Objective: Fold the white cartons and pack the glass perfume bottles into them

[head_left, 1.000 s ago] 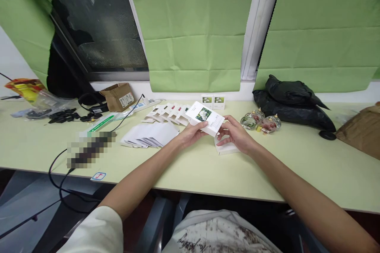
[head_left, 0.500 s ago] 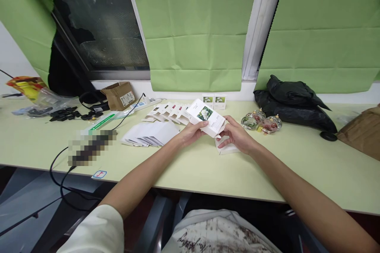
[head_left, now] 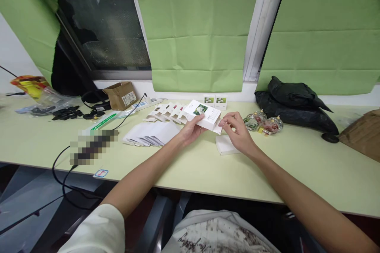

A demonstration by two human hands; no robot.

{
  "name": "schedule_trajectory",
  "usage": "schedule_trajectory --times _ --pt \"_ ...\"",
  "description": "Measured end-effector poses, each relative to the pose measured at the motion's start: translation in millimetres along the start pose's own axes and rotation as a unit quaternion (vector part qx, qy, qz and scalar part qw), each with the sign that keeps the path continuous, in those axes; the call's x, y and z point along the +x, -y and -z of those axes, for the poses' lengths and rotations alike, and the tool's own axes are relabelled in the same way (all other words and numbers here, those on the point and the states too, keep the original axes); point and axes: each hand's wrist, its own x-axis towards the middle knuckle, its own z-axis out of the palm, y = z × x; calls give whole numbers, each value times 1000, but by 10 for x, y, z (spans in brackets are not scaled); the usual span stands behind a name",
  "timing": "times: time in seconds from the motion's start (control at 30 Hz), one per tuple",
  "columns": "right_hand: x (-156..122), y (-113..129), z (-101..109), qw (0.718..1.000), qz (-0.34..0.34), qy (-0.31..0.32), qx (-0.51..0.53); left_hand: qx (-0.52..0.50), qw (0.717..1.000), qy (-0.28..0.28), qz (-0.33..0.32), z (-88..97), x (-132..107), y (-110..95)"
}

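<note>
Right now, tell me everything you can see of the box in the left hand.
The white box looks like thin card, flat and rectangular. Its printed face, turned up and tilted, has a flower picture, white blooms on green, plus unreadably small print. The end toward the right hand looks open, with a flap sticking out. The left hand holds it above the table, thumb on top; the right is at the flap, whether pinching I can't tell.

Over the head camera I pick out a black plastic bag (head_left: 292, 106); clear ornaments (head_left: 271, 125) lie to its left, an open brown carton (head_left: 118, 98) much farther left, a brown package (head_left: 363, 134) to its right.
</note>
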Motion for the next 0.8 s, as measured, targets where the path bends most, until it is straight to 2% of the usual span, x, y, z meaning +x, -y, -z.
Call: schedule_trajectory --times 0.23,0.5,0.6,0.7,0.8 --pt "35 -143 35 998 19 49 -16 12 1000 9 5 7 -5 9" --pt "23 -108 21 997 -1 68 46 22 1000 -8 1 -3 -1 3" --pt "26 -94 21 998 1 51 34 44 999 -20 -4 2 11 11" --pt "35 -99 4 1000 -7 -5 22 75 996 -37 -16 19 21 24" --pt "58 -124 -10 993 -67 -64 73 116 993 -25 -8 38 18 54"
